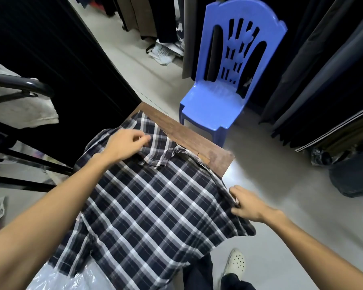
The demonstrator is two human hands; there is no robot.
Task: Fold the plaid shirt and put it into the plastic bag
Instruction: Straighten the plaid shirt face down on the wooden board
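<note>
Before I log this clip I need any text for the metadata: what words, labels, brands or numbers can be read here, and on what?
None can be read.
Papers on the floor beyond the table: printed marks, too small and blurred to read.
Plaid shirt: no label or tag shows.
Plastic bag: no print visible.
Blue chair: only a moulded pattern, no lettering.

Bare forearms, no sleeves in view, dark trousers (pixel 199 275), pale perforated clog (pixel 236 261) on one foot

Blue plastic chair (pixel 224 84), grey floor (pixel 270 174)
</note>
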